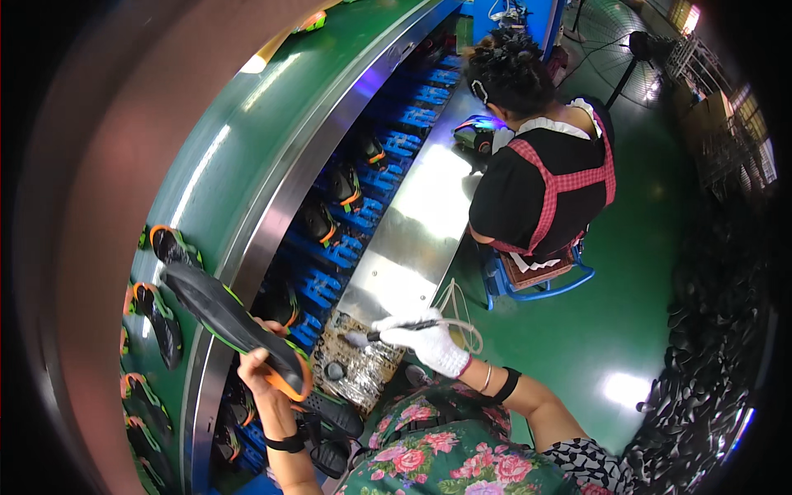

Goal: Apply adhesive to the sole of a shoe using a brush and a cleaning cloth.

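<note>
Shoe (219, 305) in black with green edging and an orange rim is up in the bare left hand (257, 367), which is curled around its near end, fingers on one side and thumb on the other. It's held in the air, slanting toward the upper left, across the edge of the green conveyor belt (239, 140). The white-gloved right hand (425, 340) is closed around a slim, black-handled brush-like tool (375, 337); can't tell if the pale tip touches the grubby end of the metal surface (384, 276) or is just over it. A little round cup (334, 371) sits near that tip, and a pale tube (470, 330) loops beside the glove. More orange-trimmed shoes (158, 322) lie on the belt and along the blue racks (318, 289). Further up, a co-worker (540, 186) sits on a blue stool (528, 293), and there's a big dark pile (701, 363) off right.
</note>
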Demonstrator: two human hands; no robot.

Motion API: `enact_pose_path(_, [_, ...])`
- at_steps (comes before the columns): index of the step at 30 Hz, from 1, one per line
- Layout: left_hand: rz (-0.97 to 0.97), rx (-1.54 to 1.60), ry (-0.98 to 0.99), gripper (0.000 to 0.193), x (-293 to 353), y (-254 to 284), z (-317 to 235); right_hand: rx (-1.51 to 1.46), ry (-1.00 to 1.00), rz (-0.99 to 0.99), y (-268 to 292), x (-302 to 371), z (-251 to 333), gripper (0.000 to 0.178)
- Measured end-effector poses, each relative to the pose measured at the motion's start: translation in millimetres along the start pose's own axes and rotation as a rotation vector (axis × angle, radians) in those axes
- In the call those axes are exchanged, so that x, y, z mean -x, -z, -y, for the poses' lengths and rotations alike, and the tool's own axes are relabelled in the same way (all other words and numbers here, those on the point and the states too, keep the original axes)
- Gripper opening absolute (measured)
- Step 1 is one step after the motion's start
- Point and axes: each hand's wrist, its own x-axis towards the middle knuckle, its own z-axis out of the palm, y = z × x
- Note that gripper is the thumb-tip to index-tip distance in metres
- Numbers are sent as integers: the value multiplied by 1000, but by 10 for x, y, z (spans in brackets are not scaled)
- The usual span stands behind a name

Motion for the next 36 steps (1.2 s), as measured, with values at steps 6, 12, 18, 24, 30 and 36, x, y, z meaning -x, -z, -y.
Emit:
enact_pose_path(6, [-25,147,343,68,775,211,323,-231,-1,-107,-326,105,574,9])
enact_pose_path(12, [195,411,434,76,1012,323,886,-36,177,64,-640,135,695,16])
enact_pose_path(18, [-389,485,459,85,938,-290,729,315,394,235,-765,111,742,18])
enact_pose_path(24, [-161,852,334,85,1008,-325,751,407,502,260,-783,93,713,22])
enact_pose_path(30, [-292,667,301,77,1030,-328,768,671,697,252,-837,-42,812,25])
enact_pose_path(36, [81,964,191,93,930,-326,911,929,843,280,-962,-187,710,27])
